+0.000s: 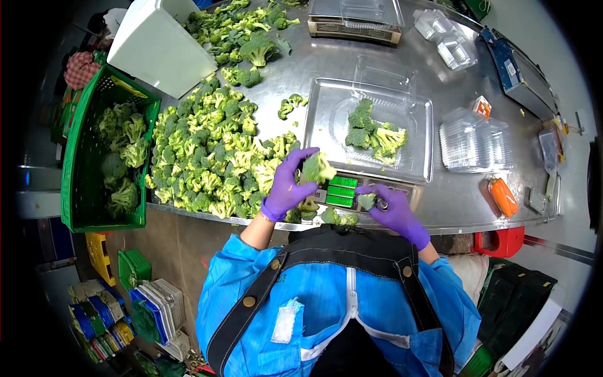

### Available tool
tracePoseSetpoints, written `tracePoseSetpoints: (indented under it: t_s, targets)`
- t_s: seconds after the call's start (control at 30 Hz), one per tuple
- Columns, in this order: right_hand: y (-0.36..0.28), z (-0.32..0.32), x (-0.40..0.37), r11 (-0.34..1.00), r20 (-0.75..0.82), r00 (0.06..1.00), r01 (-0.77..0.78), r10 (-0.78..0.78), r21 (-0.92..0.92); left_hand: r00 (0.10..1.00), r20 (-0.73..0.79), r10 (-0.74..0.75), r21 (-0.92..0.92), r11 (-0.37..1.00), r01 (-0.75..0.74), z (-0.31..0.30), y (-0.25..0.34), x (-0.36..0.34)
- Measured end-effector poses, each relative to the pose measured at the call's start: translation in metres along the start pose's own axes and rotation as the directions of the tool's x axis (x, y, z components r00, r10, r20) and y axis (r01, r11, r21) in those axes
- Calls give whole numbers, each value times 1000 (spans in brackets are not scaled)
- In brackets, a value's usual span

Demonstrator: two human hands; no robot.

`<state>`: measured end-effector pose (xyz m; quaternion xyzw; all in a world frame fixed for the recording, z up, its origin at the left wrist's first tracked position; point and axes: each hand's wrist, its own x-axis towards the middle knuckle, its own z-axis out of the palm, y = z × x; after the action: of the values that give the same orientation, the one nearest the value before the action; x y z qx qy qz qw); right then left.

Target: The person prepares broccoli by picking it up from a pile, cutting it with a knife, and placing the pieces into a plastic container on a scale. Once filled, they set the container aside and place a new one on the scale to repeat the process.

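Note:
My left hand [290,182], in a purple glove, holds a broccoli floret [317,168] between thumb and fingers, in front of the scale's left side. In my right hand [396,213], also gloved, is a small broccoli piece [367,200], with something dark and metallic partly hidden by the fingers. Between the hands the green display [341,191] of the scale is lit. On the scale's metal tray [320,119] an open clear plastic container [411,164] holds several florets [384,139]. A large pile of cut broccoli [207,151] lies left of the scale.
A green crate [78,157] with broccoli stands at the left, beside a white bin [157,50]. Stacked clear containers [477,141] and an orange object [503,196] sit at the right. Another scale [355,30] is at the back. The table's edge [452,229] runs before me.

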<state>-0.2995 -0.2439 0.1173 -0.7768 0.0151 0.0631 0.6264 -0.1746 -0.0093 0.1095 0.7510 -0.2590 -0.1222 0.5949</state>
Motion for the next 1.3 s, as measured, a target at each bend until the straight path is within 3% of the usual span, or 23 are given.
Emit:
tracePoseSetpoints:
  t_s: [0.03, 0.1, 0.13, 0.17, 0.23, 0.3, 0.4, 0.47, 0.53, 0.57, 0.6, 0.73, 0.83, 0.87, 0.93, 1.0, 1.07, 1.1, 1.17, 1.3]
  targets:
    - [6, -2, -4, 918, 115, 978, 205, -176, -339, 999, -3, 45, 63, 997, -45, 1, 7, 11]
    - [7, -6, -14, 920, 135, 987, 135, -91, -367, 997, 50, 62, 149, 986, -69, 11, 24, 32]
    - [7, -8, -17, 915, 159, 987, 68, -5, -397, 980, 59, 188, 160, 968, -195, 19, 22, 44]
    - [6, -8, -19, 913, 158, 987, 69, -5, -401, 975, 80, 205, 231, 948, -218, 28, 27, 52]
    - [4, -6, -21, 990, 50, 998, -33, 40, -140, 969, 107, 224, 299, 922, -246, 46, 35, 65]
    - [0, -6, -20, 995, -10, 999, -36, 35, -97, 927, 226, 301, 540, 753, -376, 61, 36, 74]
    - [-5, -6, -19, 997, -137, 988, -71, 69, -15, 932, 308, 189, 583, 737, -342, 73, 30, 82]
    - [-5, -9, -17, 994, -206, 973, -104, 107, 24, 926, 312, 211, 525, 775, -353, 66, 26, 80]
    - [0, -13, -19, 982, -325, 935, -88, 139, 168, 932, 213, 292, 328, 878, -350, 58, 22, 74]
    - [2, -14, -19, 981, -322, 936, -90, 142, 170, 931, 110, 348, 321, 874, -364, 55, 25, 70]
    - [3, -16, -17, 974, -389, 910, -65, 147, 216, 934, 106, 342, 327, 875, -358, 55, 21, 67]
    - [-3, -13, -9, 970, -475, 865, -55, 164, 235, 991, -79, 108, 132, 986, -97, 40, 3, 42]
    - [-3, -7, -4, 976, -388, 910, -70, 147, 206, 972, -215, 97, 221, 974, -49, 8, -19, 23]
    - [-3, -4, -2, 982, -370, 920, -71, 131, 173, 941, -285, 180, 304, 949, -89, -9, -33, 19]
    - [-6, 3, 1, 977, -328, 933, -85, 146, 194, 900, -398, 179, 529, 846, 66, -52, -52, 2]
    - [-6, 8, 5, 972, -301, 939, -103, 166, 213, 824, -480, 299, 702, 695, 156, -94, -65, -14]
    - [-1, 11, 7, 965, -255, 947, -137, 194, 224, 844, -495, 206, 802, 483, 352, -134, -84, -29]
    - [0, 13, 8, 964, -255, 947, -139, 196, 225, 845, -494, 205, 802, 483, 352, -146, -93, -32]
    - [1, 16, 11, 964, -230, 946, -184, 227, 194, 905, -413, 100, 901, 188, 390, -164, -111, -33]
    - [-5, 21, 15, 960, -199, 951, -196, 236, 199, 926, -375, -27, 926, 39, 376, -177, -129, -15]
